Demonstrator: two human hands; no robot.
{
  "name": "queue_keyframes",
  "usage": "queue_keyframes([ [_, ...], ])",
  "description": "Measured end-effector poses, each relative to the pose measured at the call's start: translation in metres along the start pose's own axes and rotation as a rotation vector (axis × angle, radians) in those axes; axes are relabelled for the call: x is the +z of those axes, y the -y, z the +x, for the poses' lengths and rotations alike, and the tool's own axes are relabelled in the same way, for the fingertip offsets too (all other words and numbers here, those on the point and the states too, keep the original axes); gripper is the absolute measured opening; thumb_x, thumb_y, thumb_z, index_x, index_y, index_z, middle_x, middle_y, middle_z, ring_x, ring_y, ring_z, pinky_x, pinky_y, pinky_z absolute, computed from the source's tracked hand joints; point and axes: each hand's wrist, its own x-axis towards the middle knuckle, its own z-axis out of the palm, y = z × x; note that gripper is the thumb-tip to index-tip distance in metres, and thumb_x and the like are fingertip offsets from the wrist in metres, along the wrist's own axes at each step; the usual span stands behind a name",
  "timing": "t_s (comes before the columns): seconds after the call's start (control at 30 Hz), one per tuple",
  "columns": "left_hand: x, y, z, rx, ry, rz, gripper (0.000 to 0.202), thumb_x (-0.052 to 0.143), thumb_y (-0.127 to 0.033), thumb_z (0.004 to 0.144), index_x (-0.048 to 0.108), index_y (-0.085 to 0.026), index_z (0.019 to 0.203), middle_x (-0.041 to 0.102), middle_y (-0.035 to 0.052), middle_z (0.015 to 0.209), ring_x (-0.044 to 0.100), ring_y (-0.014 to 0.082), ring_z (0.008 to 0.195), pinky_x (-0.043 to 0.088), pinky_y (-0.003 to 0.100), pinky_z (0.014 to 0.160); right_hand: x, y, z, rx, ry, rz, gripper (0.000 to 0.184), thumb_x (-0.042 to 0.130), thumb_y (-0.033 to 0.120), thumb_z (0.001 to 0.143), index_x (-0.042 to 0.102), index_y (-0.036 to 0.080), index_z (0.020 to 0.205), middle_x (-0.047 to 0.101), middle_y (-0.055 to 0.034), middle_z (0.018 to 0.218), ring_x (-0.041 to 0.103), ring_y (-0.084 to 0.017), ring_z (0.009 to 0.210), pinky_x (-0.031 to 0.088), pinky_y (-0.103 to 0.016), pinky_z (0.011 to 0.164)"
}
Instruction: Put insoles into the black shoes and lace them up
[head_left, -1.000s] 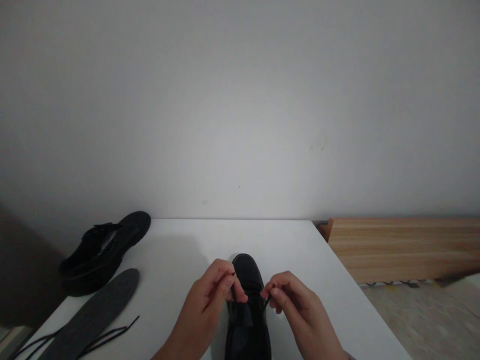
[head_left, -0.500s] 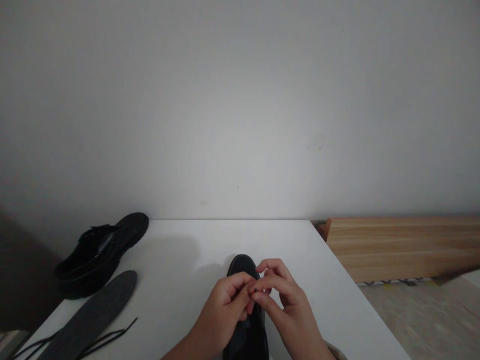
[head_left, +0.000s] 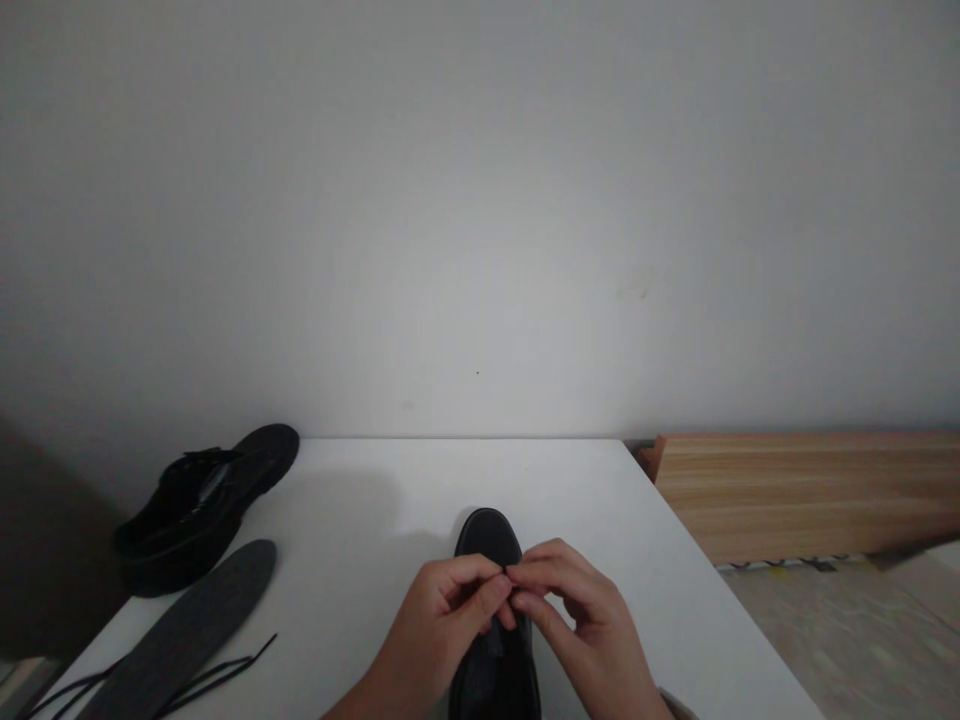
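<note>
A black shoe (head_left: 487, 532) stands in front of me, its toe pointing at the wall. My left hand (head_left: 441, 622) is closed in a pinch over its upper, thumb against the forefinger. From the other side my right hand (head_left: 589, 625) meets it, forefinger and thumb nearly touching the left fingertips. A tiny dark bit shows between the fingertips, too small to name. The fingers cover the middle of the shoe, while its opening shows below them.
At the left, a second black shoe (head_left: 176, 540) lies by the wall. A dark grey insole (head_left: 191, 625) rests beside it, with black laces (head_left: 229, 668) near it on the white table (head_left: 337, 600). A wooden board (head_left: 795, 495) is beyond the table's right edge.
My right fingers have drawn closer together, and the hand sits slightly lower and farther right. My left hand keeps its pinch. The shoe has barely moved.
</note>
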Motion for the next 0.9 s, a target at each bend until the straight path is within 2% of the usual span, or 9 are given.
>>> queue_keyframes([
  [0.27,-0.001,-0.006,-0.002,0.002,-0.034,0.087,0.032,0.061,-0.042,0.088,0.074,-0.016,0.075,0.073,0.005,0.072,0.062,0.0185,0.073,0.045,0.028,0.07,-0.006,0.008,-0.008,-0.189,-0.099,-0.266,0.021,0.061,0.006,0.09,0.07,0.025,0.094,0.066,-0.0034,0.086,0.064,-0.018,0.08,0.053,-0.028,0.068],
  [0.37,-0.004,-0.004,-0.002,-0.043,-0.023,0.014,0.022,0.065,-0.036,0.083,0.074,-0.016,0.082,0.076,0.0059,0.079,0.066,0.0191,0.075,0.047,0.028,0.071,-0.011,0.01,-0.011,-0.265,-0.018,-0.296,0.028,0.06,0.002,0.087,0.068,0.025,0.1,0.066,-0.0041,0.086,0.063,-0.019,0.079,0.054,-0.029,0.066],
  [0.47,-0.007,-0.003,-0.004,0.012,-0.026,0.151,0.01,0.067,-0.025,0.08,0.073,-0.017,0.081,0.075,0.0054,0.08,0.066,0.0186,0.075,0.048,0.028,0.071,-0.016,0.011,-0.013,-0.349,0.104,-0.312,0.028,0.065,0.003,0.083,0.068,0.025,0.1,0.067,-0.0045,0.085,0.063,-0.02,0.077,0.054,-0.03,0.066],
  [0.53,-0.009,-0.003,-0.007,0.177,-0.007,0.337,0.006,0.066,-0.017,0.08,0.072,-0.018,0.081,0.073,0.0045,0.079,0.065,0.0183,0.076,0.049,0.028,0.072,-0.017,0.009,-0.015,-0.317,0.135,-0.297,0.021,0.066,0.009,0.085,0.069,0.025,0.098,0.068,-0.0056,0.088,0.065,-0.021,0.081,0.055,-0.032,0.069],
  [0.6,-0.01,-0.002,-0.01,0.441,0.037,0.553,0.012,0.061,-0.01,0.083,0.07,-0.019,0.085,0.073,0.0046,0.082,0.064,0.019,0.081,0.049,0.029,0.076,-0.015,0.005,-0.017,-0.2,0.086,-0.262,0.017,0.059,0.014,0.092,0.068,0.025,0.101,0.069,-0.0069,0.095,0.066,-0.022,0.09,0.057,-0.033,0.076],
  [0.67,-0.011,0.0,-0.011,0.716,0.062,0.771,0.018,0.054,-0.008,0.09,0.068,-0.019,0.093,0.073,0.0059,0.087,0.062,0.0207,0.087,0.05,0.031,0.079,-0.01,-0.002,-0.02,-0.053,0.021,-0.22,0.024,0.05,0.017,0.098,0.067,0.027,0.113,0.071,-0.0073,0.105,0.067,-0.021,0.099,0.056,-0.033,0.085],
  [0.73,-0.011,0.003,-0.011,0.905,0.037,0.947,0.02,0.048,-0.011,0.096,0.067,-0.018,0.099,0.073,0.008,0.091,0.061,0.0222,0.09,0.051,0.034,0.081,-0.003,-0.01,-0.022,0.067,-0.002,-0.182,0.027,0.05,0.023,0.1,0.065,0.028,0.123,0.071,-0.0068,0.115,0.067,-0.02,0.106,0.055,-0.033,0.093],
  [0.8,-0.011,0.004,-0.01,1.014,-0.012,1.045,0.022,0.045,-0.014,0.1,0.066,-0.016,0.102,0.073,0.0094,0.09,0.061,0.0223,0.087,0.052,0.035,0.079,0.004,-0.016,-0.021,0.148,0.01,-0.131,0.026,0.054,0.031,0.1,0.068,0.027,0.121,0.073,-0.0068,0.116,0.067,-0.021,0.107,0.054,-0.033,0.095],
  [0.9,-0.011,0.005,-0.01,1.102,-0.069,1.081,0.024,0.043,-0.012,0.1,0.066,-0.015,0.108,0.074,0.01,0.09,0.063,0.0215,0.085,0.053,0.036,0.077,0.01,-0.015,-0.014,0.228,0.031,-0.038,0.025,0.058,0.04,0.097,0.074,0.022,0.102,0.076,-0.0067,0.099,0.069,-0.021,0.094,0.055,-0.032,0.087],
])
